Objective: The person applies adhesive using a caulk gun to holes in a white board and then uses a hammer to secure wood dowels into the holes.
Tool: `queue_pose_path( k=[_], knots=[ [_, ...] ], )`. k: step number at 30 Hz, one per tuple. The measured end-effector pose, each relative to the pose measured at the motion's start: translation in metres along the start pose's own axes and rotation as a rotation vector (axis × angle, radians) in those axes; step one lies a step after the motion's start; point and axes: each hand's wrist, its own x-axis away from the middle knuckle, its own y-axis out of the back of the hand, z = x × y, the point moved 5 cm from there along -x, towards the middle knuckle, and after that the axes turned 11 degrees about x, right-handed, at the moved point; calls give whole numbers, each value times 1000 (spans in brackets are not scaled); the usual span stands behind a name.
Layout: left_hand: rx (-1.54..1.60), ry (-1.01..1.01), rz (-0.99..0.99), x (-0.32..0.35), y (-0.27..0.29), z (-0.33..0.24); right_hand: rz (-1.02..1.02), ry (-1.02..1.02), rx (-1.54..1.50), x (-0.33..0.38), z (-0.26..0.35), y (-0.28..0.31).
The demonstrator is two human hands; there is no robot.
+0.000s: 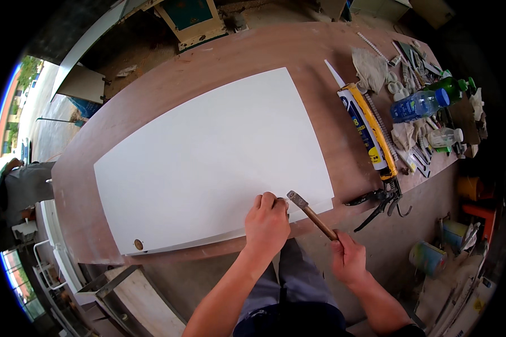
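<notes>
A large white panel [208, 157] lies flat on the reddish-brown worktable [315, 50]. Its near left corner has a round brown recess [138, 245]. At the near edge, toward the right corner, my left hand [269, 222] rests on the panel, its fingers bent together. Whatever they pinch is mostly hidden behind them. My right hand [348, 255] is wrapped round the handle of a hammer [312, 214]. The hammer's metal head is raised just to the right of my left fingers, apart from them.
A yellow caulking gun [379, 135] with a sealant tube lies right of the panel. Beyond it are a blue-capped bottle [419, 106], a small clear bottle [445, 137], a crumpled cloth [370, 68] and scattered tools. Paint cans [427, 257] stand on the floor; another person [28, 185] is at far left.
</notes>
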Motion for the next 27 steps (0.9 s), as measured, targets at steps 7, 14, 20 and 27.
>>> queue_pose_path(
  k=[7,14,20,27],
  knots=[
    [-18,180,90,11,20,7,43,18,96,-4,-4,-4],
    [88,211,-6,28,34,20,29,65,169,-4,2,8],
    [107,185,-46,24,34,21,4,58,120,-5,-11,0],
    [56,192,-15,23,30,22,31,4,22,-4,-4,-10]
  ],
)
